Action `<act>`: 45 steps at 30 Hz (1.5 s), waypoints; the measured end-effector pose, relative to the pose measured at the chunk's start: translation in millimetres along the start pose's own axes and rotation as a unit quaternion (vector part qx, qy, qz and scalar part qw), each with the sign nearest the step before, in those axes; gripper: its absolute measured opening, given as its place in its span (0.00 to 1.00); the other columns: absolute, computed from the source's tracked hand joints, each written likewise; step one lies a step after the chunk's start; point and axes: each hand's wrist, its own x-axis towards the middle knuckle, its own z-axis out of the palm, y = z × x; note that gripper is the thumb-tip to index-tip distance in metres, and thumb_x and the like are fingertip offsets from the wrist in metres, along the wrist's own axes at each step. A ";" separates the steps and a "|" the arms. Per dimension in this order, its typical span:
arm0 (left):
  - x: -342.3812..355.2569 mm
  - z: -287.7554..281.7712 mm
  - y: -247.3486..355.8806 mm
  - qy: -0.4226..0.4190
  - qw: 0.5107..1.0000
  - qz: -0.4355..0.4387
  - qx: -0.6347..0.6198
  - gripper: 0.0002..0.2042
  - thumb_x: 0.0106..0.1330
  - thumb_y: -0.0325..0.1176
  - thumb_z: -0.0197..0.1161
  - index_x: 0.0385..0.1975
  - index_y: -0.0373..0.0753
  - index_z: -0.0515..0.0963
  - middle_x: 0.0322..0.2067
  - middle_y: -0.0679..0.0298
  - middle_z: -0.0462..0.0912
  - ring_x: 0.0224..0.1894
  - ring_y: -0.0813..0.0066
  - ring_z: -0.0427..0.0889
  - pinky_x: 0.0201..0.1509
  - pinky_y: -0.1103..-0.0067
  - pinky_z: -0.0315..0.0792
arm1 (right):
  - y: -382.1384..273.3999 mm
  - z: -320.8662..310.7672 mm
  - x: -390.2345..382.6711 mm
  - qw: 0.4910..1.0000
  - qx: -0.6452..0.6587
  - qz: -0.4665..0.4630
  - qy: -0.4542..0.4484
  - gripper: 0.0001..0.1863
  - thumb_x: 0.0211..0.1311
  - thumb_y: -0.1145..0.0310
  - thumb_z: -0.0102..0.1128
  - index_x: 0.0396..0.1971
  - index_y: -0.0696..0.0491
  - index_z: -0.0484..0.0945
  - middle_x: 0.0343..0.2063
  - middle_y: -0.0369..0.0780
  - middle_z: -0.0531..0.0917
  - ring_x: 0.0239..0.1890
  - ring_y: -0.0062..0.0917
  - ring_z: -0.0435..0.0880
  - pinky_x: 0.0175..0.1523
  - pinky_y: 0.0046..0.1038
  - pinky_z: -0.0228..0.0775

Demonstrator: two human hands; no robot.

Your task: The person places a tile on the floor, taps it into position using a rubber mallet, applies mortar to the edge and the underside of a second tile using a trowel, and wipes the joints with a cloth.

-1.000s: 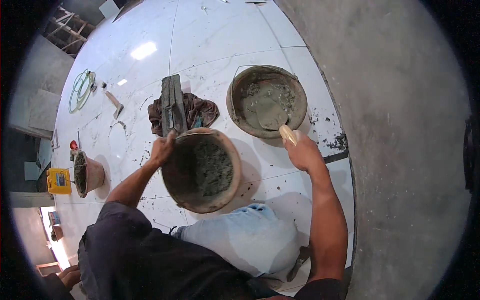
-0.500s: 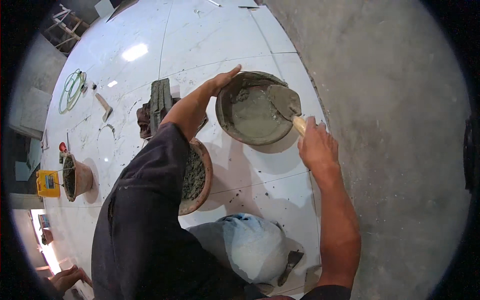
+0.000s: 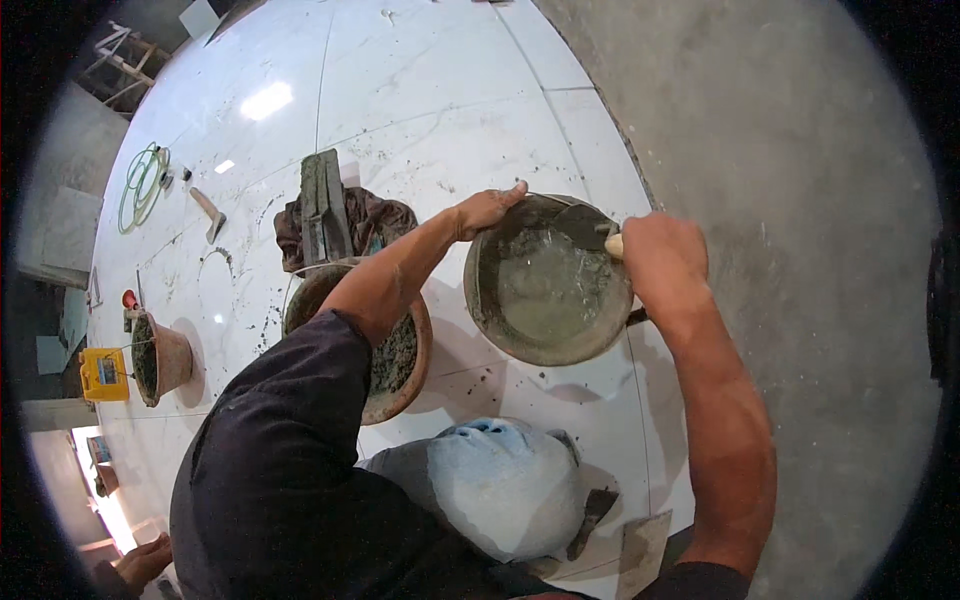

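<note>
My left hand (image 3: 490,211) grips the far left rim of a round grey bucket (image 3: 481,300), thumb outside and fingers over the edge. Watery grey cement slurry (image 3: 548,285) lies in it, its surface rippled. In my right hand (image 3: 664,255), closed round the light wooden handle, is a trowel (image 3: 590,228). Its blade lies inside the bucket against the far right wall, partly hidden by the rim and my fist. Under my left forearm stands another bucket (image 3: 416,370) holding thick, lumpy mortar.
A mortar-caked float (image 3: 322,205) lies on a dark cloth (image 3: 382,222). Nearby are a hammer-like tool (image 3: 208,214), green hose (image 3: 142,185), small mortar bucket (image 3: 172,362) and yellow jerrycan (image 3: 103,374). A scraper (image 3: 592,522) lies by my knee. Another person's hand (image 3: 145,562) shows lower left. A grey wall (image 3: 800,250) rises right.
The slurry bucket has moved right and nearer to me, with my left hand still on its rim. The trowel blade has shifted from the right rim to the far right inner wall.
</note>
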 end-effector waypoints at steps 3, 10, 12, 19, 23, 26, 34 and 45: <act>-1.4 17.7 -28.2 -0.031 0.999 0.003 -0.044 0.36 0.63 0.64 0.41 0.47 0.32 0.74 0.44 0.54 0.77 0.44 0.66 0.77 0.51 0.70 0.72 | -10.5 -6.0 -2.4 0.995 -0.047 -0.071 -0.058 0.06 0.50 0.70 0.57 0.22 0.49 0.84 0.25 0.39 0.84 0.32 0.30 0.85 0.35 0.30 0.75; -40.9 52.0 -31.6 -0.001 0.997 -0.029 -0.067 0.35 0.63 0.63 0.44 0.44 0.30 0.76 0.40 0.54 0.78 0.42 0.68 0.76 0.47 0.71 0.72 | -42.1 -0.7 -50.8 0.975 -0.078 -0.205 -0.020 0.05 0.48 0.70 0.58 0.23 0.48 0.84 0.24 0.37 0.83 0.33 0.25 0.81 0.36 0.28 0.71; -53.2 54.5 -26.3 0.048 0.999 0.021 0.007 0.34 0.64 0.62 0.44 0.44 0.30 0.76 0.39 0.54 0.79 0.41 0.68 0.76 0.47 0.72 0.72 | -42.8 1.6 -70.8 0.971 -0.093 -0.221 -0.011 0.06 0.49 0.70 0.57 0.25 0.49 0.83 0.24 0.36 0.82 0.33 0.25 0.80 0.36 0.28 0.70; -31.4 46.0 -58.8 0.045 0.996 0.021 -0.074 0.33 0.65 0.61 0.43 0.42 0.31 0.77 0.38 0.54 0.79 0.40 0.68 0.76 0.48 0.72 0.70 | -1.0 9.0 -135.4 0.990 0.042 -0.118 -0.058 0.14 0.53 0.68 0.55 0.40 0.53 0.75 0.27 0.37 0.75 0.34 0.29 0.78 0.36 0.32 0.69; -40.6 50.7 -51.1 0.095 0.995 0.020 0.007 0.34 0.66 0.61 0.41 0.42 0.31 0.77 0.37 0.55 0.79 0.39 0.68 0.75 0.47 0.72 0.69 | 10.2 19.8 -140.7 0.979 0.087 -0.011 -0.183 0.16 0.54 0.67 0.59 0.43 0.54 0.72 0.31 0.41 0.75 0.35 0.34 0.79 0.38 0.36 0.71; -46.5 53.9 -56.7 0.126 0.990 0.034 0.051 0.34 0.66 0.61 0.40 0.41 0.30 0.77 0.36 0.53 0.79 0.38 0.68 0.74 0.47 0.72 0.69 | 13.1 35.8 -131.8 0.947 0.135 0.052 -0.285 0.22 0.51 0.66 0.63 0.45 0.57 0.68 0.33 0.46 0.77 0.38 0.41 0.79 0.42 0.40 0.71; -51.9 63.5 -71.5 0.183 0.983 0.025 -0.011 0.34 0.67 0.59 0.39 0.36 0.26 0.76 0.30 0.53 0.78 0.35 0.69 0.71 0.44 0.71 0.67 | -18.4 86.7 -123.2 0.879 0.300 0.051 -0.366 0.21 0.54 0.64 0.60 0.44 0.61 0.69 0.36 0.54 0.79 0.41 0.46 0.80 0.47 0.41 0.72; -71.5 78.1 -77.8 0.255 0.964 0.065 -0.024 0.29 0.68 0.57 0.42 0.22 0.33 0.70 0.19 0.71 0.61 0.25 0.80 0.55 0.29 0.78 0.55 | -54.3 93.1 -147.5 0.806 0.483 0.092 -0.331 0.22 0.49 0.64 0.60 0.40 0.62 0.68 0.33 0.56 0.78 0.39 0.52 0.78 0.44 0.44 0.71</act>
